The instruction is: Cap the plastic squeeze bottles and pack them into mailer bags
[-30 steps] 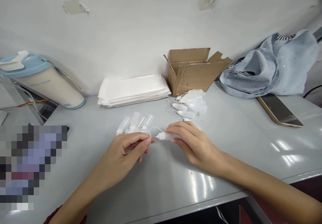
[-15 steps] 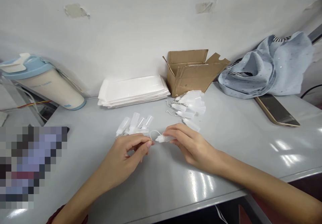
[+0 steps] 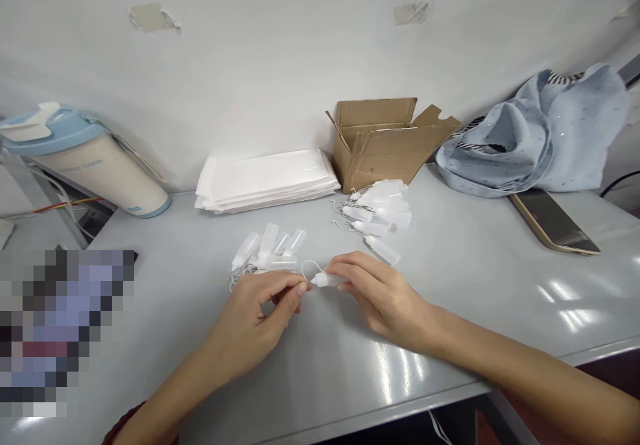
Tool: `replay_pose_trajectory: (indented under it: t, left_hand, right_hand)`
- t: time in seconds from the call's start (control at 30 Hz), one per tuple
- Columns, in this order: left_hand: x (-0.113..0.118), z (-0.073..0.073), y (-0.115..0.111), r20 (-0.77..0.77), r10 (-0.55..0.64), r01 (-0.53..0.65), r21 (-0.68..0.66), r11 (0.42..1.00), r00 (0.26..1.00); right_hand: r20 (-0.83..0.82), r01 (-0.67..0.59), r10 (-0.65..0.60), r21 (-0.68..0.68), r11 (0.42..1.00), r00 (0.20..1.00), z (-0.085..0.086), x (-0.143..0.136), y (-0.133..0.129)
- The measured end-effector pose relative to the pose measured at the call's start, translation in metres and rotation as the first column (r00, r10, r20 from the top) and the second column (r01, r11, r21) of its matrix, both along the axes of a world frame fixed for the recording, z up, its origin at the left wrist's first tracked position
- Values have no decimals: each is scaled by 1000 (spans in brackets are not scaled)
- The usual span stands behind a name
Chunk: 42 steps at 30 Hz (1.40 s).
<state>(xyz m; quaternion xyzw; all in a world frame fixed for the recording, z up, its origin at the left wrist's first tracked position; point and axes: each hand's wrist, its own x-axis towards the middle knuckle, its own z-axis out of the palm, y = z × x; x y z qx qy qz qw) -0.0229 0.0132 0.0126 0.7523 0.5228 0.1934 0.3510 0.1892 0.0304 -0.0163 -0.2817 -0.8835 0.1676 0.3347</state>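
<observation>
Left hand sits nearer the nozzle than before, fingertips pinched on the white strap; right hand — fingers closed round the small bottle between them. Capping seems under way; the next move calls for careful alignment.

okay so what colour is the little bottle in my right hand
Translucent white; the little bottle shows in the head view.

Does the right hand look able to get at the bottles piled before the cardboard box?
Probably yes: the pile lies just beyond the right hand, with nothing visible blocking the way. That hand holds a small bottle, though, so it would likely have to let go first.
</observation>
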Motion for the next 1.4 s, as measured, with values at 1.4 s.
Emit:
replay_pose_trajectory:
  t: [1.4]
  left_hand:
    - [1,0,1,111,7,7,-126,992,994]
  right_hand:
    - [-80,-20,25,55,998,997,-3,-2,-5]
